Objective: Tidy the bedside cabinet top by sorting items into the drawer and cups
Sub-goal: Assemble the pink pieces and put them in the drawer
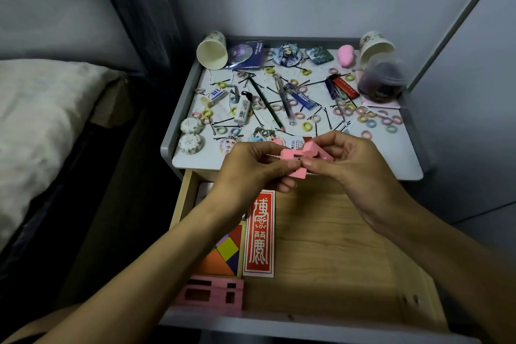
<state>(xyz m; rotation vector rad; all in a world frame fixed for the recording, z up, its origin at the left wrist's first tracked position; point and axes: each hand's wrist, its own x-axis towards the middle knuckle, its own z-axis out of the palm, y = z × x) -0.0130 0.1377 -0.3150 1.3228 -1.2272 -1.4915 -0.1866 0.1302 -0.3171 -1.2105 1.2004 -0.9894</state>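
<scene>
Both hands hold pink wooden puzzle pieces (300, 154) above the cabinet's front edge. My left hand (255, 166) pinches the lower left piece; my right hand (343, 159) grips the upper right piece. The open wooden drawer (329, 234) lies below, holding a red-and-white card (259, 234), a coloured tangram (223, 253) and a pink slotted block (210, 294). The white cabinet top (405, 148) is strewn with hair rings, hairpins, pens, badges and erasers. One paper cup (212, 50) lies tipped at the back left, another paper cup (375, 46) at the back right.
A dark lidded plastic jar (382, 79) stands at the back right beside a pink egg-shaped item (346, 55). Two round floral tins (190, 134) sit at the left edge. A bed with a white pillow (36, 126) is on the left, walls behind and right.
</scene>
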